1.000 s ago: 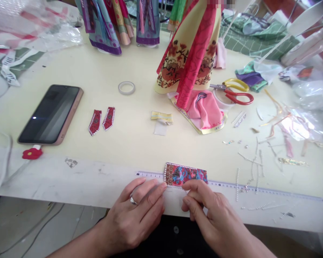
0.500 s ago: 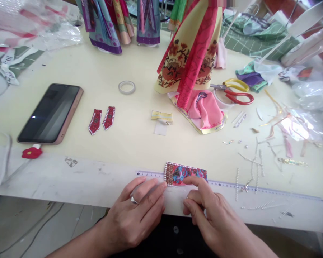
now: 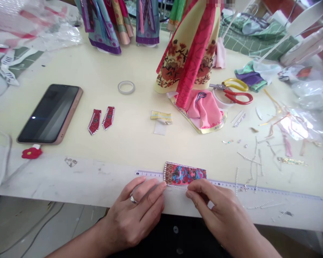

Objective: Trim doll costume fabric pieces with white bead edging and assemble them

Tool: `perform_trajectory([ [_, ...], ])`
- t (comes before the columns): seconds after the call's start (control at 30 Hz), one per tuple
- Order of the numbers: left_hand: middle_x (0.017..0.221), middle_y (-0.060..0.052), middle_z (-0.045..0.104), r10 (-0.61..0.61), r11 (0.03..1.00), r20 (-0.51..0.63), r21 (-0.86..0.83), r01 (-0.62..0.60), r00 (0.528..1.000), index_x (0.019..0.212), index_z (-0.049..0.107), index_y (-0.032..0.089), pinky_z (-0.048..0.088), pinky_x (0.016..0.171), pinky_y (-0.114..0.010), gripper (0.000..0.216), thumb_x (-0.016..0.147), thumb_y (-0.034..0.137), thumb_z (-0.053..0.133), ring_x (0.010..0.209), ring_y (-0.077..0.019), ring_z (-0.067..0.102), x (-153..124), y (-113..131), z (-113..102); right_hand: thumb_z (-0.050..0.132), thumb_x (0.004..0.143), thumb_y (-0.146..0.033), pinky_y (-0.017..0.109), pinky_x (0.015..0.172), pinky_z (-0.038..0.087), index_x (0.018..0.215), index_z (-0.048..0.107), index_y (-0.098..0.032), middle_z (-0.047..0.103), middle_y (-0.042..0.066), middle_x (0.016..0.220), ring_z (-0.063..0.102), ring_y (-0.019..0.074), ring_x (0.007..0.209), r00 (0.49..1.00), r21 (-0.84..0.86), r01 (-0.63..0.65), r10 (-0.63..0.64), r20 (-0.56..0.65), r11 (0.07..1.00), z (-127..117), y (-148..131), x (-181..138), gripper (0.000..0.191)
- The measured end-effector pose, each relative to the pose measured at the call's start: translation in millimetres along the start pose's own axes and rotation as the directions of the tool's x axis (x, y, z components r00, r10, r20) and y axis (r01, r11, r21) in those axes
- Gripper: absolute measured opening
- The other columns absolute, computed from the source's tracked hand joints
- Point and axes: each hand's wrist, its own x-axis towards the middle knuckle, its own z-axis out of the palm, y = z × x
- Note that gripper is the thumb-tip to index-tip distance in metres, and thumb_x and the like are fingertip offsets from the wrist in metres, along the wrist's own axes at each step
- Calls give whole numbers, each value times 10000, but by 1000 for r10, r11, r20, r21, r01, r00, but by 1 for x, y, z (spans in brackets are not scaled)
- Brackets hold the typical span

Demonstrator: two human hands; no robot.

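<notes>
A small red embroidered strip (image 3: 185,174) with bead trim along its left and top edges lies on a clear ruler (image 3: 258,190) at the table's front edge. My left hand (image 3: 136,211), a ring on one finger, lies flat with its fingers stretched out, the fingertips touching the strip's lower left corner. My right hand (image 3: 220,211) is curled, thumb and forefinger pinched together at the strip's lower edge. What they pinch is too small to make out.
A phone (image 3: 50,114) lies at the left, with two small red pieces (image 3: 101,120) beside it. Farther back are a tape ring (image 3: 126,87), a dressed doll (image 3: 190,61), scissors (image 3: 233,91), and loose bead strings (image 3: 251,168) at the right.
My right hand has shifted a little to the right along the strip's lower edge, uncovering more of the strip. My left hand has stayed put.
</notes>
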Motion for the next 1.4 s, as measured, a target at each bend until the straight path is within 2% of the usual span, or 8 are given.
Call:
perform_trajectory([
  [0.13,1192,-96,643,-1,1000,1,-3,1,1000,954,670,113,423,975,-446,195,765,136,629,1122,-257,549,0,0,0,456,906,-183,262,632,474,818,599,-188,597,55,862,574,140,728,988,-12,86,-86,-126,996,0,-4,4,168],
  [0.2,1182,-94,649,-4,1000,-4,-2,4,1000,949,671,114,422,975,-445,189,767,132,627,1111,-256,557,1,0,1,474,896,-165,273,672,487,838,609,-186,582,66,903,574,152,794,980,-12,110,-111,-163,994,1,-5,4,149],
  [0.37,1169,-95,656,-14,1000,-15,-9,14,1000,957,671,113,422,976,-450,197,765,127,630,1102,-255,564,1,1,1,484,895,-157,281,698,495,863,609,-187,597,34,806,575,139,743,979,9,92,-89,-186,996,2,-4,3,133],
  [0.53,1169,-84,658,-20,1000,-19,-8,20,1000,957,667,123,426,978,-436,193,768,128,627,1112,-241,559,1,1,1,523,876,-216,256,592,491,835,555,-205,596,-4,695,572,128,610,977,7,-6,7,-213,1000,1,-2,3,53],
  [0.73,1160,-89,662,-9,1000,-17,-2,9,1000,965,667,124,415,985,-444,208,759,133,642,1105,-251,563,1,1,1,497,880,-225,218,511,458,856,535,-210,604,-5,713,582,124,614,981,18,-66,68,-180,998,-3,3,4,47],
  [1.07,1182,-78,651,-13,1000,0,16,13,1000,956,671,140,417,976,-452,190,768,146,642,1089,-255,570,-1,0,3,499,874,-237,218,477,404,889,530,-195,601,0,709,560,115,587,983,-32,-73,67,-171,997,2,6,7,55],
  [1.4,1101,-85,690,-28,999,-41,41,29,999,1026,662,88,417,954,-449,284,744,123,675,1053,-255,573,8,2,0,526,858,-189,219,500,388,873,529,-191,580,-23,683,533,99,569,975,-65,7,-21,-223,998,5,3,5,15],
])
